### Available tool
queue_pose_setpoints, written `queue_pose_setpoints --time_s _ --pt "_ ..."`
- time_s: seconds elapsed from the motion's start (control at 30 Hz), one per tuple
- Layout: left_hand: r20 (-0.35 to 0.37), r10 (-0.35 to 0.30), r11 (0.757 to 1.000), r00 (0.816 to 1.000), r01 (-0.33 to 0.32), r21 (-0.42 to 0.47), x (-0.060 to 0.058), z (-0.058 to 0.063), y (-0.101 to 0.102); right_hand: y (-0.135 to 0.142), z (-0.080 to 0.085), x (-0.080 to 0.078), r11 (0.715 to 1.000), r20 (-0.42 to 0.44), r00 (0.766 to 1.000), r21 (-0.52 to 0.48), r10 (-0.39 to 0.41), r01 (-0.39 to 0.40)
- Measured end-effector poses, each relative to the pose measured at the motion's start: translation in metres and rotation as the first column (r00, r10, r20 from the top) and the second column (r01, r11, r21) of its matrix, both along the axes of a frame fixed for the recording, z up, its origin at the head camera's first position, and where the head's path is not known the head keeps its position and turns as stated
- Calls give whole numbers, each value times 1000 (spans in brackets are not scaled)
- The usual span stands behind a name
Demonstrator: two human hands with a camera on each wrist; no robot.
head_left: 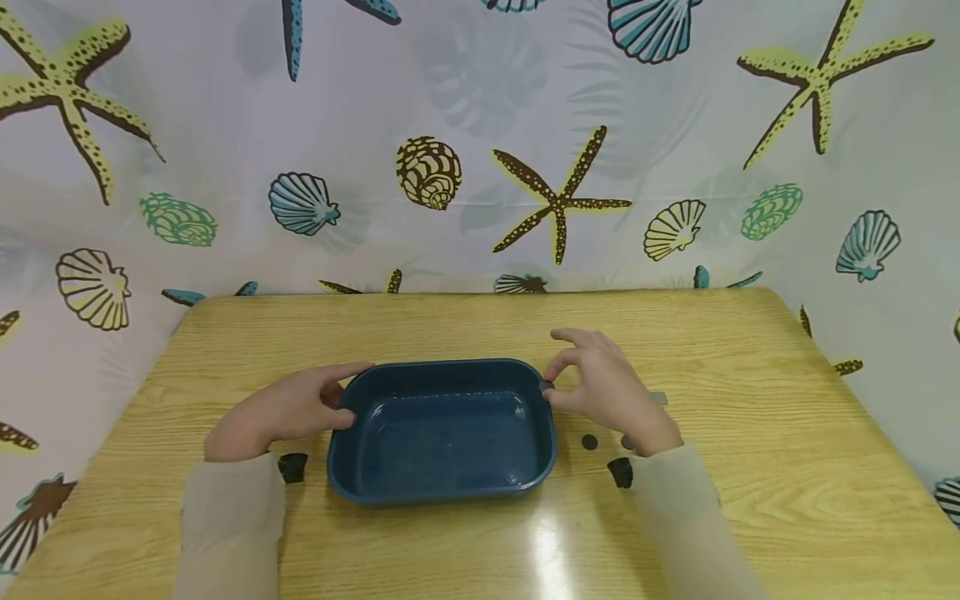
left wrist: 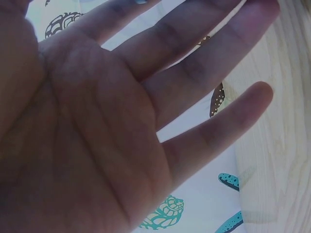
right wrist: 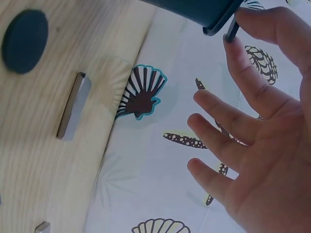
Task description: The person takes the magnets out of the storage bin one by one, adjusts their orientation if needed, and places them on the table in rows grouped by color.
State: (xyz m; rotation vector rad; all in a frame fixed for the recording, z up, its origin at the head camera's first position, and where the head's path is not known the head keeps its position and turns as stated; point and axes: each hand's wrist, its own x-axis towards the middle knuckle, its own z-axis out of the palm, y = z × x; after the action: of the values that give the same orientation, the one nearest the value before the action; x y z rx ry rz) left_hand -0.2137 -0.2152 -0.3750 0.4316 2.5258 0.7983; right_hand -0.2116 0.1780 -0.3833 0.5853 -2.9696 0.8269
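A dark blue rectangular tray (head_left: pixel 450 446) with rounded corners stands on the wooden table between my hands. At its back left corner, my left hand (head_left: pixel 300 408) spreads its fingers along the outside, with the thumb over the left rim. The left wrist view shows those fingers (left wrist: pixel 204 73) nearly straight. My right hand (head_left: pixel 603 383) is at the right rim near the back corner, pinching a small dark disc (right wrist: pixel 233 30) between thumb and index finger. The disc is seen edge-on right beside the tray's rim, while the other fingers stay loosely extended.
To the right of the tray lie two dark discs (head_left: pixel 590 442), one partly behind my right wrist. A flat silver bar (right wrist: pixel 74 107) lies behind that wrist. Black pieces (head_left: pixel 292 467) sit beside each wrist. A shell-patterned cloth (head_left: pixel 465 167) hangs behind the wooden table (head_left: pixel 787 467).
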Motion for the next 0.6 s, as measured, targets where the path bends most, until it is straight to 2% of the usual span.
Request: queue_pose_setpoints --time_s 0.3,0.6 --pt "7 11 1000 1000 -11 -6 0 -3 0 16 -3 3 999 46 998 -24 -36 37" --pt "5 -2 1000 1000 2 10 -1 -2 0 48 -8 9 997 32 996 12 -78 78"
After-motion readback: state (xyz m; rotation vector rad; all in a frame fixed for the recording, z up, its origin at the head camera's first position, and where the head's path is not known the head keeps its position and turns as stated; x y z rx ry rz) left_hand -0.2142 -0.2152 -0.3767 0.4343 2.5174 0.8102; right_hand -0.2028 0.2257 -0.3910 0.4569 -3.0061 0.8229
